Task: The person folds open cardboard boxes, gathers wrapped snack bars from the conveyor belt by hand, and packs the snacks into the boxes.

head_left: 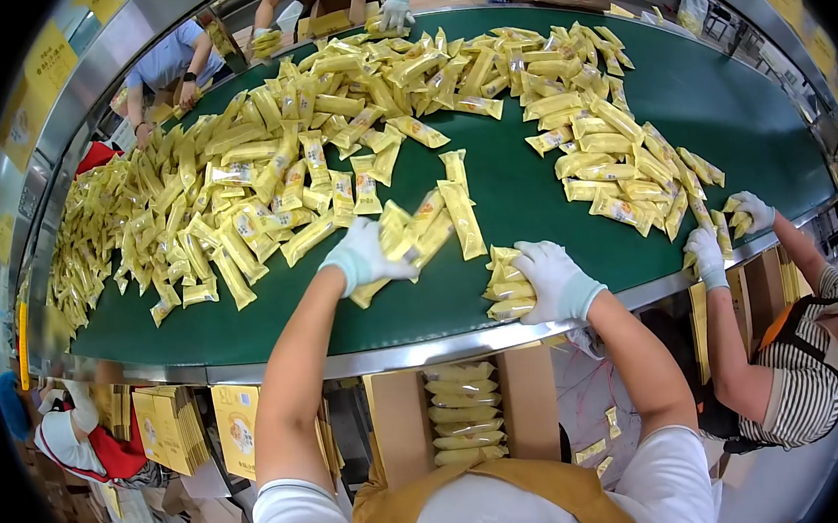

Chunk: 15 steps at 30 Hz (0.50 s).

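Note:
My left hand [367,256], in a white glove, has its fingers around yellow packets over the green belt [345,317]. More yellow packets [462,218] lie just right of it. Near the belt's front edge, my right hand [549,280], also gloved, is closed on a small stack of yellow packets [509,284]. Below the belt edge, in front of my body, an open cardboard box [400,428] holds a row of yellow packets [465,414].
A large pile of packets [267,165] covers the belt's left and back. At right a co-worker in a striped top [796,371] handles packets. Other people stand across the belt. The metal rim [387,359] runs along the front, with folded yellow cartons [170,429] below left.

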Each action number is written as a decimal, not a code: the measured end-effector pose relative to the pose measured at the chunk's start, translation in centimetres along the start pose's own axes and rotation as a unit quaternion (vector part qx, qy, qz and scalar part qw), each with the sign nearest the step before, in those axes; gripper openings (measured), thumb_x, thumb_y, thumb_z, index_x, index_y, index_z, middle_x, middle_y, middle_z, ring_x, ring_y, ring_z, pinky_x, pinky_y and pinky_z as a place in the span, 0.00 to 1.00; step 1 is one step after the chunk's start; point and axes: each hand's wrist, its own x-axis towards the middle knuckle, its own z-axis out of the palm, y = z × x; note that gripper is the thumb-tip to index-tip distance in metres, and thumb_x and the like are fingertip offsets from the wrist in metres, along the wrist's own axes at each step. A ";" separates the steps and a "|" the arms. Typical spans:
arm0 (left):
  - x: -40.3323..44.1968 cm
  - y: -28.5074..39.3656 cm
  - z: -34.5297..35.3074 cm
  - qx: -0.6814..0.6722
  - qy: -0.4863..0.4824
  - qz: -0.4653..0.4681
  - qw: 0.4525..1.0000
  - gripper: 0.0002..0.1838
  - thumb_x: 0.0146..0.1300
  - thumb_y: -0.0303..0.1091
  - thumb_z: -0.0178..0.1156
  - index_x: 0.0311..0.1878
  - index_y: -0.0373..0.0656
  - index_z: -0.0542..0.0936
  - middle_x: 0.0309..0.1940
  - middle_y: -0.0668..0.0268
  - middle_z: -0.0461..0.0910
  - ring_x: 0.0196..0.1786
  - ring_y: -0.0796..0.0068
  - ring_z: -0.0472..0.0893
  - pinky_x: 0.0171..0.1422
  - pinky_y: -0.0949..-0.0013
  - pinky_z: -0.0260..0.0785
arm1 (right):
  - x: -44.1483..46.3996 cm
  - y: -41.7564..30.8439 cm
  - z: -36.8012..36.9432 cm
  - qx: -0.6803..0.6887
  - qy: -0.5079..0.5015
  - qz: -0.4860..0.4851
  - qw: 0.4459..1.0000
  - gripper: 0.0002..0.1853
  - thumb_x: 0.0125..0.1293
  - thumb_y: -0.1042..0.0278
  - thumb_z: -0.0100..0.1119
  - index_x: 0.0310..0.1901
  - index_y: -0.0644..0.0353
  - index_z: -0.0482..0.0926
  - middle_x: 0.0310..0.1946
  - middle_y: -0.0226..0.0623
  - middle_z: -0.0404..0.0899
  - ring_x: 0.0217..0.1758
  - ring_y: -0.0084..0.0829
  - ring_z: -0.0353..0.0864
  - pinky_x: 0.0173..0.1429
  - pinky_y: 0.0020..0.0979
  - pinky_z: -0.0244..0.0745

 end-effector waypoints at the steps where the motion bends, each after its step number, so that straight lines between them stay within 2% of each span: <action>1: -2.2 -0.3 0.3 -0.004 0.021 -0.004 1.000 0.60 0.36 0.70 0.75 0.65 0.30 0.74 0.66 0.45 0.67 0.65 0.46 0.74 0.71 0.59 0.69 | -0.2 0.2 0.5 -0.002 0.011 0.004 1.000 0.47 0.39 0.45 0.77 0.62 0.59 0.72 0.66 0.54 0.67 0.69 0.54 0.67 0.76 0.49 0.58; 4: -6.5 -0.9 2.6 0.054 0.086 -0.013 0.995 0.59 0.35 0.68 0.77 0.67 0.36 0.73 0.67 0.48 0.66 0.68 0.45 0.72 0.71 0.56 0.68 | -0.7 -0.3 1.7 -0.062 0.070 0.008 0.996 0.48 0.42 0.43 0.75 0.64 0.59 0.70 0.64 0.53 0.68 0.68 0.51 0.68 0.75 0.55 0.55; 5: -7.6 -0.3 3.5 0.093 0.100 -0.026 0.990 0.63 0.36 0.67 0.78 0.72 0.38 0.67 0.68 0.46 0.66 0.68 0.46 0.72 0.73 0.55 0.65 | -0.8 -0.7 2.0 -0.091 0.092 0.008 0.992 0.48 0.43 0.42 0.73 0.65 0.59 0.70 0.63 0.52 0.69 0.67 0.49 0.69 0.75 0.57 0.55; 8: -8.3 -0.4 6.3 0.113 0.215 -0.064 0.968 0.69 0.39 0.70 0.74 0.79 0.40 0.56 0.67 0.48 0.66 0.67 0.47 0.71 0.72 0.53 0.62 | -0.6 -1.4 2.1 -0.113 0.045 0.051 0.991 0.49 0.44 0.40 0.72 0.67 0.56 0.69 0.64 0.52 0.69 0.67 0.48 0.68 0.73 0.62 0.51; 9: -8.1 -0.2 6.2 0.120 0.186 -0.079 0.972 0.72 0.41 0.71 0.73 0.81 0.39 0.48 0.66 0.49 0.68 0.66 0.50 0.72 0.72 0.52 0.62 | -0.4 -1.8 1.3 -0.089 0.005 0.066 0.994 0.53 0.44 0.41 0.72 0.72 0.56 0.64 0.61 0.52 0.71 0.66 0.49 0.71 0.72 0.58 0.56; 12: -8.2 0.5 5.8 0.080 0.157 -0.091 0.980 0.72 0.40 0.68 0.75 0.79 0.31 0.51 0.64 0.48 0.71 0.65 0.51 0.74 0.71 0.54 0.65 | 0.0 -2.7 -0.8 0.029 -0.002 0.151 0.988 0.57 0.44 0.44 0.75 0.75 0.57 0.59 0.58 0.54 0.74 0.62 0.52 0.75 0.70 0.53 0.64; 13: -8.3 0.1 6.0 0.079 0.154 -0.088 0.981 0.71 0.42 0.71 0.72 0.79 0.32 0.51 0.63 0.51 0.72 0.66 0.55 0.73 0.70 0.54 0.63 | -0.4 -2.8 -1.2 0.113 0.038 0.170 0.978 0.62 0.42 0.47 0.77 0.77 0.59 0.53 0.56 0.56 0.76 0.58 0.55 0.78 0.64 0.48 0.72; 15: -8.8 -1.5 7.3 0.034 0.229 -0.050 0.972 0.71 0.41 0.68 0.75 0.79 0.32 0.52 0.63 0.50 0.72 0.66 0.53 0.73 0.71 0.55 0.63 | -2.3 -3.8 -1.8 0.222 0.140 0.091 0.961 0.63 0.41 0.48 0.79 0.77 0.62 0.53 0.56 0.57 0.76 0.59 0.55 0.79 0.63 0.46 0.74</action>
